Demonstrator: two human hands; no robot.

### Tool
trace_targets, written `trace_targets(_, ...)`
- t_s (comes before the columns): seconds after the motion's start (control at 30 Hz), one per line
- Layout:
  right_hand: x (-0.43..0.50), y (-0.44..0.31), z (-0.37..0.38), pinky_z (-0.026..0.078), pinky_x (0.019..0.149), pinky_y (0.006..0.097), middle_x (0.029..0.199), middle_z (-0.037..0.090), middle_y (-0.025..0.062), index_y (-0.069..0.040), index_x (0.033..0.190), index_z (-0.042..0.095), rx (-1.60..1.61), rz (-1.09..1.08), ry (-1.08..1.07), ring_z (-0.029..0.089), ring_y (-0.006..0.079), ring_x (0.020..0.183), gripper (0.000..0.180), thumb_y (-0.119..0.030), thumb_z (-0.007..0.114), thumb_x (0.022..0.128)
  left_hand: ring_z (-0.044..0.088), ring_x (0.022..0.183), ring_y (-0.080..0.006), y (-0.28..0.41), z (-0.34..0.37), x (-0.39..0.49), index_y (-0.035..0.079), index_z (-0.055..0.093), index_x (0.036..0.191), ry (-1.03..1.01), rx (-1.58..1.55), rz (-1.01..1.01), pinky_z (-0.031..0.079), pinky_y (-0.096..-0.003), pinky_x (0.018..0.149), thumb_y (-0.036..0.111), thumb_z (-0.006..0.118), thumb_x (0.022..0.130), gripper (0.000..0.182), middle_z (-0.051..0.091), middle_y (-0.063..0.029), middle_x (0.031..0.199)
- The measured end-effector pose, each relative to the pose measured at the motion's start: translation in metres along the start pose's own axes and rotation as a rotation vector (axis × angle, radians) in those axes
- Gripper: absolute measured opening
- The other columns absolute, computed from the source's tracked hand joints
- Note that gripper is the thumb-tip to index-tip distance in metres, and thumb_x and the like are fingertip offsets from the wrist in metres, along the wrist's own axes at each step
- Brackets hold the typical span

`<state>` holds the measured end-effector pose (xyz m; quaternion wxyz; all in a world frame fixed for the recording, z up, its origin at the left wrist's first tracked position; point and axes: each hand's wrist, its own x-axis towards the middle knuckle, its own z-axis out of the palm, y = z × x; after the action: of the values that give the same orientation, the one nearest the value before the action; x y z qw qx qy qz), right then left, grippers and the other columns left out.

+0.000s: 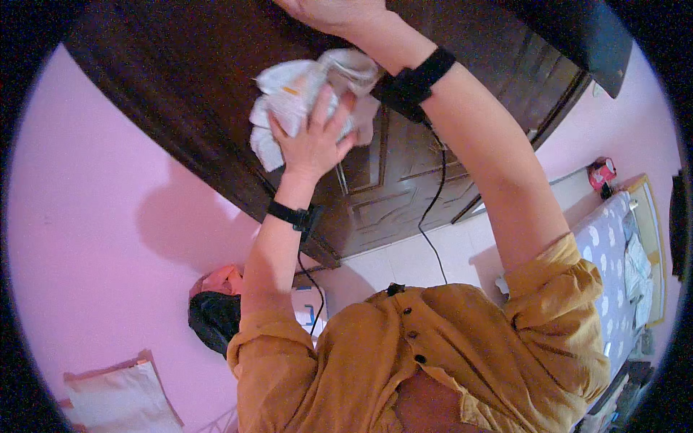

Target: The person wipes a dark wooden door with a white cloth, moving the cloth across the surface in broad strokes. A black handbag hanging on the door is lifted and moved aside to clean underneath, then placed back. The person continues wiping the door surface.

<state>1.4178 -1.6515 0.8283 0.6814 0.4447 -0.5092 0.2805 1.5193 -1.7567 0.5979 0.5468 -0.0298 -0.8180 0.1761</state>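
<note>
My left hand [311,135], fingers spread and slightly blurred, holds a bunched white cloth [292,89] flat against a dark brown wooden furniture front with carved panels [400,200]. A grayish-beige part of the cloth folds out beyond the fingertips. Higher up, my right hand [341,13] is cut off by the top edge; its fingers are mostly out of view, so what it touches is hidden. Both wrists wear black straps, and a thin black cable runs down from each.
Pink walls stand on both sides. A black bag [214,319] and a reddish-orange item [224,281] are at the lower left, near a pale hanging cloth [122,400]. A bed with a patterned purple-blue sheet [601,260] stands right. Pale floor tiles lie below the furniture.
</note>
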Motion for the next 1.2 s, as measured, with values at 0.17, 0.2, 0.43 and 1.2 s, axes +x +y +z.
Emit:
trace_targets(0.17, 0.002, -0.011, 0.002, 0.020, 0.120, 0.0567, 0.158, 0.035, 0.0161, -0.015, 0.150, 0.045, 0.058, -0.015, 0.034, 0.029, 0.0360, 0.148, 0.061, -0.027, 0.061, 0.093, 0.047, 0.133, -0.0171, -0.006, -0.003, -0.032, 0.037, 0.064, 0.127, -0.140, 0.030, 0.264, 0.017, -0.0772, 0.108, 0.058, 0.067, 0.078, 0.053, 0.049, 0.0052, 0.149)
trace_targets(0.2, 0.002, -0.012, 0.004, 0.019, 0.120, 0.0571, 0.158, 0.035, 0.0166, -0.015, 0.150, 0.046, 0.059, -0.019, 0.043, 0.029, 0.0363, 0.148, 0.060, -0.027, 0.060, 0.093, 0.047, 0.132, -0.0155, -0.015, -0.004, -0.028, 0.039, 0.061, 0.132, -0.144, 0.006, 0.270, 0.020, -0.0755, 0.107, 0.055, 0.066, 0.079, 0.056, 0.047, 0.0081, 0.151)
trace_targets(0.43, 0.014, -0.041, 0.038, 0.029, 0.117, 0.0571, 0.152, 0.048, 0.0083, -0.026, 0.143, 0.055, 0.103, 0.069, -0.010, 0.040, 0.0299, 0.144, 0.056, -0.047, 0.061, 0.091, 0.050, 0.133, -0.0263, -0.083, -0.007, 0.016, 0.040, 0.060, 0.137, 0.158, 0.044, -0.062, 0.004, -0.0694, 0.116, 0.062, 0.068, 0.078, 0.063, 0.050, 0.0023, 0.149)
trace_targets(1.2, -0.189, -0.166, -0.051, 0.034, 0.116, 0.0520, 0.153, 0.035, 0.0309, -0.012, 0.157, 0.032, 0.539, 1.154, -0.381, 0.039, 0.0483, 0.139, 0.072, -0.043, 0.055, 0.096, 0.043, 0.138, -0.0217, -0.063, 0.044, -0.008, 0.040, 0.056, 0.141, 0.069, 0.082, 0.081, 0.008, -0.0694, 0.115, 0.065, 0.050, 0.095, 0.053, 0.042, 0.0050, 0.157)
